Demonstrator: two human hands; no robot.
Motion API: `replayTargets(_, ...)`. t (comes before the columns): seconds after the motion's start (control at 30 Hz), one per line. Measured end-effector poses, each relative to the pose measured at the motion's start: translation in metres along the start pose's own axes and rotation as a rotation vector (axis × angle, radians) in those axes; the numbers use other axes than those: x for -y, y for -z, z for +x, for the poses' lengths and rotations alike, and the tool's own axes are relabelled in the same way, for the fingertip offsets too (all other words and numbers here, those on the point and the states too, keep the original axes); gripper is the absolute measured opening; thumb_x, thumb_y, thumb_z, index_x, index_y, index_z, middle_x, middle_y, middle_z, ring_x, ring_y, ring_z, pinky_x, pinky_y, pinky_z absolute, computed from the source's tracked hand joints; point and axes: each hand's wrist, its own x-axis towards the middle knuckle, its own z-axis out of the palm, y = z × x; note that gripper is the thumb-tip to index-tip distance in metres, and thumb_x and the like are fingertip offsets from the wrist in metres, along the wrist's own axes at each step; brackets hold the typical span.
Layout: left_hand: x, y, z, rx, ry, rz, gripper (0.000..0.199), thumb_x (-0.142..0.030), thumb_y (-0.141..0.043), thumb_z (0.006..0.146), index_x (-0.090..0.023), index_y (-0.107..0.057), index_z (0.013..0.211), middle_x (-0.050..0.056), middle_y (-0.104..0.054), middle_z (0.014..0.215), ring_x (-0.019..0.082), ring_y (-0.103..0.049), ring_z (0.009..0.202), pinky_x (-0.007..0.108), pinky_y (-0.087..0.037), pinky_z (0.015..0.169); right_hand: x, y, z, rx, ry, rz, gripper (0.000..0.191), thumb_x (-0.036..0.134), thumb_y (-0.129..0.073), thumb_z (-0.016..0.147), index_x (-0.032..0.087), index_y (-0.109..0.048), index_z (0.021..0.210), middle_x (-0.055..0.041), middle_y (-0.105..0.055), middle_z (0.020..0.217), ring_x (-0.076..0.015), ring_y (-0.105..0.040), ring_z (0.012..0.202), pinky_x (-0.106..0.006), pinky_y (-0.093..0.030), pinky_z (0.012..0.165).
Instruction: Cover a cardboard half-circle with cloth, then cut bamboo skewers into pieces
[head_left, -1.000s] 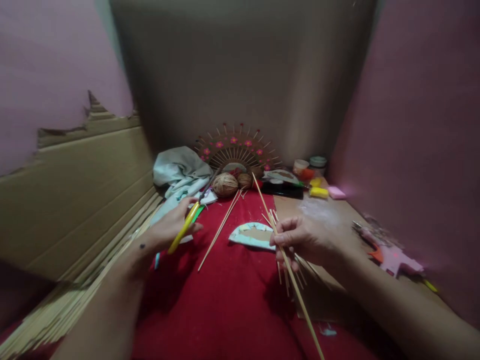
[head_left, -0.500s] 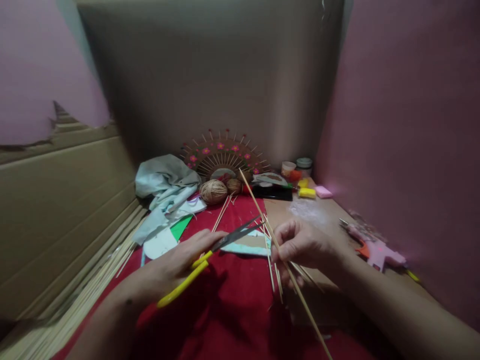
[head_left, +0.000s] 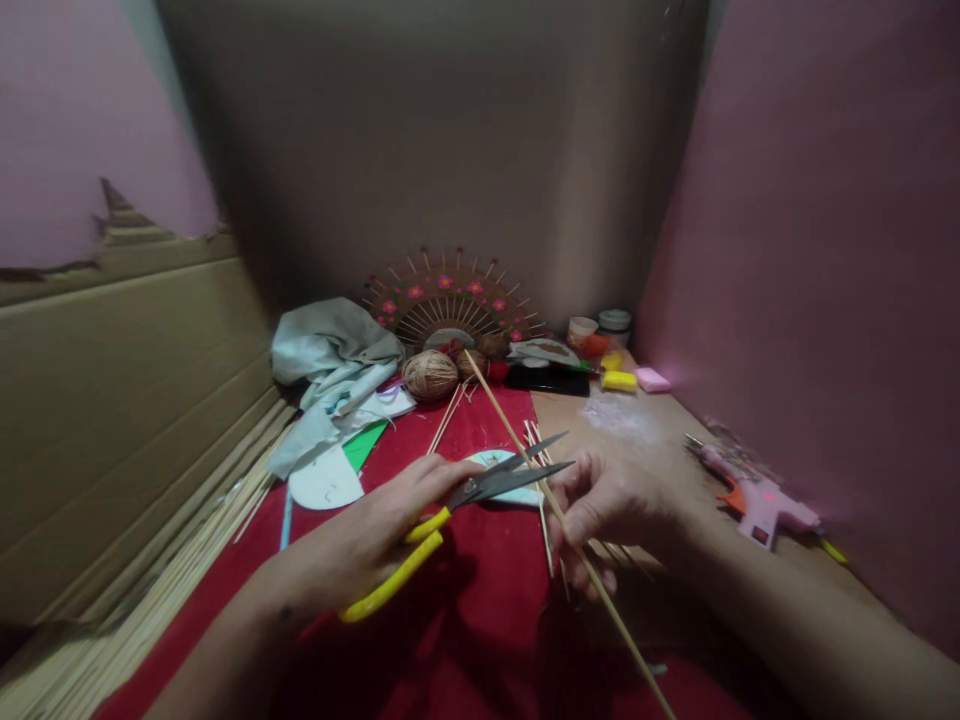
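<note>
Yellow-handled scissors (head_left: 480,487) are gripped in my left hand (head_left: 375,520), their dark blades parted. A long thin bamboo stick (head_left: 501,412) runs diagonally between the blades. My right hand (head_left: 604,505) pinches that stick between thumb and fingers, just right of the blade tips. The stick's upper end reaches the twine balls in the picture, and its lower end leaves the bottom edge. Behind the blades, a light-blue edged piece (head_left: 517,490) and several short sticks (head_left: 545,530) lie on the red cloth (head_left: 465,600).
At the back stand a flowered fan-shaped piece (head_left: 446,290) and a twine ball (head_left: 430,375). Crumpled pale cloth (head_left: 330,345) sits left, above long sticks (head_left: 172,560). A pink glue gun (head_left: 757,500) lies right, on cardboard (head_left: 559,415), near yellow packs (head_left: 619,381).
The scissors in my left hand have moved right, and the blades have opened wider around the stick. The stick's upper end has shifted slightly left and down.
</note>
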Motion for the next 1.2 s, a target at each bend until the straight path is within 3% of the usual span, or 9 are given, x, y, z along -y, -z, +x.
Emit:
replayTargets(0.27,-0.008,-0.002,0.001,0.020,0.020,-0.037,0.057,-0.023,-0.047,0.092,-0.037,-0.027,0.143,0.003,-0.044,0.139,0.024,-0.042,0.126,0.035,-0.036,0.106,0.002,0.000,0.002,0.044,-0.034,-0.033,0.015,0.019,-0.071,0.070,0.006,-0.069,0.076,-0.0086,-0.071,0.062,-0.0163,-0.066,0.046,-0.020,-0.052,0.038)
replayTargets(0.43,-0.009,-0.003,0.001,0.025,-0.015,-0.038,0.054,-0.025,-0.045,0.094,-0.038,-0.027,0.143,0.001,-0.044,0.140,0.022,-0.044,0.125,0.034,-0.036,0.105,0.004,-0.003,0.001,0.019,-0.090,-0.012,0.017,0.019,-0.074,0.069,0.005,-0.069,0.077,-0.0080,-0.070,0.059,-0.0137,-0.064,0.043,-0.014,-0.047,0.035)
replayTargets(0.77,-0.019,-0.003,0.006,-0.023,-0.084,-0.060,0.052,-0.024,-0.048,0.093,-0.037,-0.033,0.141,0.001,-0.046,0.142,0.022,-0.048,0.124,0.035,-0.038,0.104,0.000,-0.005,0.002,-0.033,-0.060,-0.011,0.013,0.019,-0.071,0.068,0.006,-0.069,0.074,-0.0073,-0.070,0.058,-0.0126,-0.063,0.042,-0.014,-0.046,0.034)
replayTargets(1.0,-0.017,-0.005,0.005,0.003,-0.052,-0.092,0.043,-0.026,-0.047,0.092,-0.031,-0.044,0.135,0.003,-0.066,0.111,0.019,-0.062,0.089,0.030,-0.047,0.081,0.000,-0.006,0.001,-0.051,-0.051,0.006,0.013,0.019,-0.072,0.069,0.007,-0.067,0.073,-0.0061,-0.070,0.058,-0.0134,-0.064,0.042,-0.016,-0.050,0.036)
replayTargets(1.1,-0.012,-0.007,0.003,0.002,-0.050,-0.037,0.031,-0.025,-0.047,0.091,-0.024,-0.054,0.121,0.002,-0.066,0.090,0.015,-0.058,0.071,0.024,-0.044,0.066,-0.001,-0.006,0.001,-0.066,-0.058,0.019,0.013,0.018,-0.071,0.070,0.007,-0.067,0.073,-0.0066,-0.070,0.059,-0.0133,-0.064,0.042,-0.014,-0.048,0.034)
replayTargets(1.2,-0.010,-0.009,0.001,-0.008,-0.062,0.000,0.029,-0.019,-0.046,0.088,-0.023,-0.055,0.115,0.000,-0.063,0.081,0.012,-0.053,0.063,0.022,-0.040,0.060,-0.003,-0.005,0.002,-0.072,-0.057,0.020,0.012,0.018,-0.071,0.070,0.007,-0.067,0.072,-0.0066,-0.070,0.057,-0.0121,-0.063,0.041,-0.013,-0.044,0.032)
